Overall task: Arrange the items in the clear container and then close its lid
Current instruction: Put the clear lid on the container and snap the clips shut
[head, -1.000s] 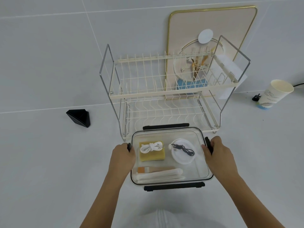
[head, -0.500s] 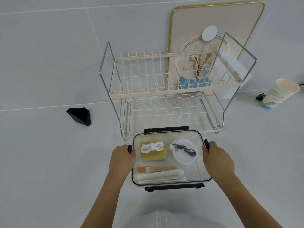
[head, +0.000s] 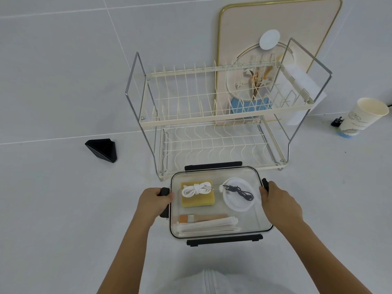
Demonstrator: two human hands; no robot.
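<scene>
The clear container (head: 257, 209) sits on the white surface in front of me with its clear lid on top. Inside lie a yellow sponge (head: 199, 200) with a coiled white cord (head: 196, 188) on it, a white round lid (head: 238, 198) with a black cable (head: 239, 190), a brush with an orange band (head: 199, 218) and a folded white cloth (head: 209, 227). My left hand (head: 153, 201) presses on the black left latch (head: 164, 191). My right hand (head: 280, 205) presses on the black right latch (head: 265, 183). The black front latch (head: 224, 240) and the black back latch (head: 213, 165) stick out flat.
A cream two-tier dish rack (head: 222, 115) stands just behind the container. A pink gold-rimmed board (head: 282, 28) leans on the wall behind it. A black wedge-shaped object (head: 102, 150) lies to the left, a paper cup (head: 360, 117) at the far right.
The view has shifted slightly. Both hands stay on the side latches, and the right hand has slid a little toward me along the container's edge.
</scene>
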